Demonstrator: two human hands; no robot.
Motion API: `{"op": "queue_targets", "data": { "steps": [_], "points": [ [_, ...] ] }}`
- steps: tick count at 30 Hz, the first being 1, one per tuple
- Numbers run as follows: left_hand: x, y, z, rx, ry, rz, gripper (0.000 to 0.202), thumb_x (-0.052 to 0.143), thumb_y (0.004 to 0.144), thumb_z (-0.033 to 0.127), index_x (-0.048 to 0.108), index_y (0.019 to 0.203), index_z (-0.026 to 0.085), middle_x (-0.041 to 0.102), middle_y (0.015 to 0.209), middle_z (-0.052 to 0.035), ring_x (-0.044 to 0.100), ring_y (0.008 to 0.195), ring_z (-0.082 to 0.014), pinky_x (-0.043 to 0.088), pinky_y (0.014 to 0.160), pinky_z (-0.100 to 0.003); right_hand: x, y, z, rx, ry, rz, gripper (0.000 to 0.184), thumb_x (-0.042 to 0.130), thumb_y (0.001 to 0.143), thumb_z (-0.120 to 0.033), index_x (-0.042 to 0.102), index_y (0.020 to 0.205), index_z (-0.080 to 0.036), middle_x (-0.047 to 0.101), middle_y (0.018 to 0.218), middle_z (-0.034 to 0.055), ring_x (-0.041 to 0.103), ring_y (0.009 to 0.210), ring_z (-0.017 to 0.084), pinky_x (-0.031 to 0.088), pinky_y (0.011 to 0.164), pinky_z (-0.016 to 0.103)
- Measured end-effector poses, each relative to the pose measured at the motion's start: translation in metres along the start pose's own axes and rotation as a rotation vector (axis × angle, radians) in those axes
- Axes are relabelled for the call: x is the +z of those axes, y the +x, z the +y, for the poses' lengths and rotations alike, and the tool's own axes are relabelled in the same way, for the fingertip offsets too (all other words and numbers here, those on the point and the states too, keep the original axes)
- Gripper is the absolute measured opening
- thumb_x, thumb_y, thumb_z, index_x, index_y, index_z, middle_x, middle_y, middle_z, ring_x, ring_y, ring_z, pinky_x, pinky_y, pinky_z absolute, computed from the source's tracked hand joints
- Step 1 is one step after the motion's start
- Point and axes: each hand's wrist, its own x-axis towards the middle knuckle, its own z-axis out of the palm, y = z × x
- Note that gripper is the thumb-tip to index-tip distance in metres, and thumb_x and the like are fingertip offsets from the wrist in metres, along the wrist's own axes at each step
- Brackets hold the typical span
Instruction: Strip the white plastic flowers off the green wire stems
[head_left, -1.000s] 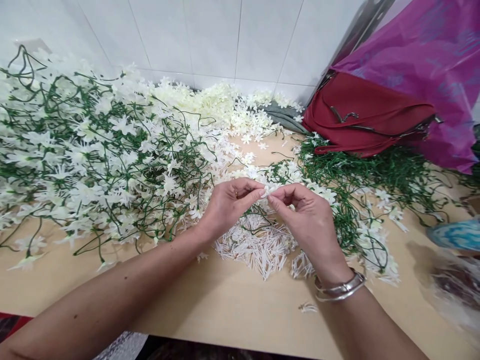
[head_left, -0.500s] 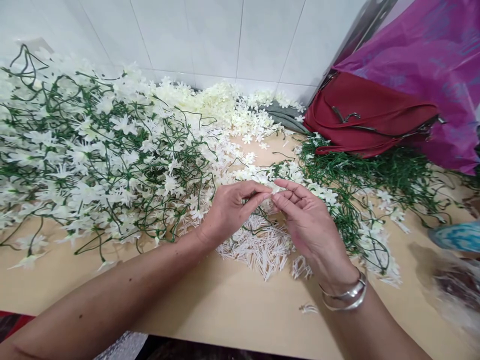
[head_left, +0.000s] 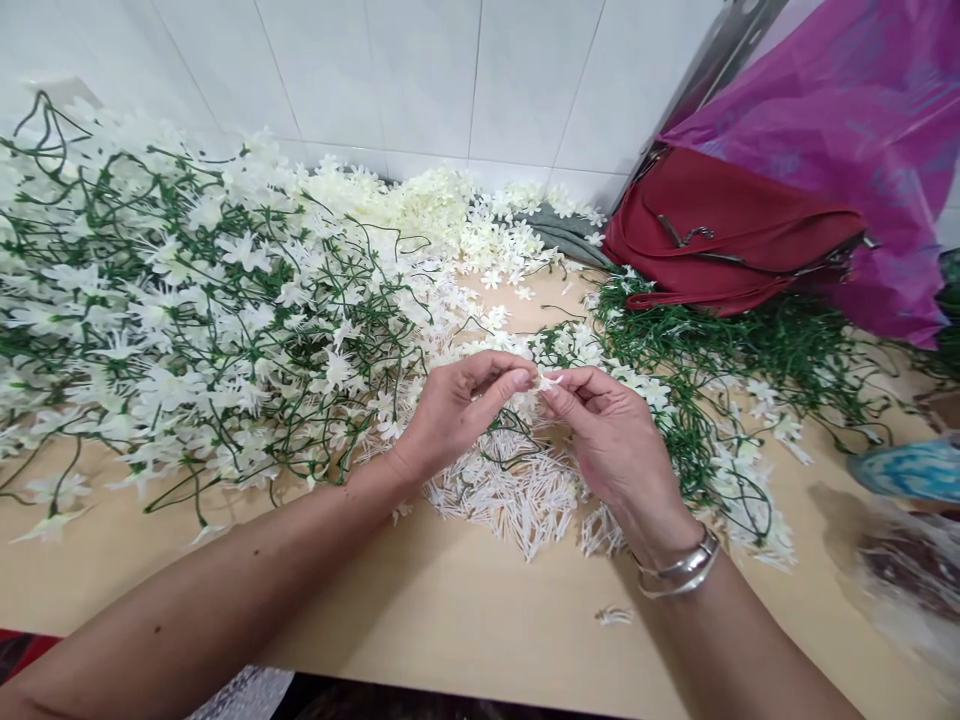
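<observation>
Fingertips of my left hand (head_left: 466, 408) and my right hand (head_left: 611, 432) meet over the table, both pinching a small white artificial flower piece (head_left: 549, 383). Its petals poke out between the fingers; the rest of it is covered. Below the hands lies a heap of thin white stamens (head_left: 517, 500). White flower heads and green stems (head_left: 574, 343) lie just behind the fingers. To the left is a large pile of white artificial flowers on green stems (head_left: 247, 320).
Cream petals (head_left: 435, 205) are heaped against the tiled wall (head_left: 427, 80). At the right are a red handbag (head_left: 735, 230), a purple plastic bag (head_left: 847, 120), bare green stems (head_left: 757, 350), a blue-patterned object (head_left: 911, 467) and a clear plastic bag (head_left: 911, 580). A small stamen bunch (head_left: 615, 616) lies near the front.
The white flower piece shows more between my fingertips. My right fingers have curled in closer, and my left thumb has shifted along the piece. The view has moved slightly.
</observation>
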Motion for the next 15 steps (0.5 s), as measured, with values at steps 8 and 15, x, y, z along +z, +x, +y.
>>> {"op": "queue_targets", "data": {
  "steps": [8, 15],
  "points": [
    [-0.0051, 0.0037, 0.0013, 0.027, -0.175, 0.101, 0.039, 0.058, 0.097, 0.015, 0.059, 0.135, 0.023, 0.063, 0.143, -0.0101, 0.07, 0.121, -0.0228, 0.06, 0.101, -0.037, -0.0007, 0.002, 0.0034, -0.073, -0.022, -0.088, 0.015, 0.086, 0.076, -0.03, 0.072, 0.077, -0.025, 0.074, 0.097, 0.0008, 0.065, 0.093, 0.016, 0.049, 0.089, 0.031],
    [-0.0025, 0.0052, 0.0017, -0.045, -0.392, 0.029, 0.039, 0.061, 0.097, 0.016, 0.059, 0.136, 0.024, 0.059, 0.15, -0.0096, 0.069, 0.123, -0.0253, 0.06, 0.104, -0.041, -0.001, 0.0007, 0.0008, -0.061, -0.011, -0.124, 0.012, 0.081, 0.084, -0.03, 0.07, 0.082, -0.025, 0.074, 0.121, 0.0029, 0.066, 0.111, 0.019, 0.045, 0.104, 0.037]
  ]
}}
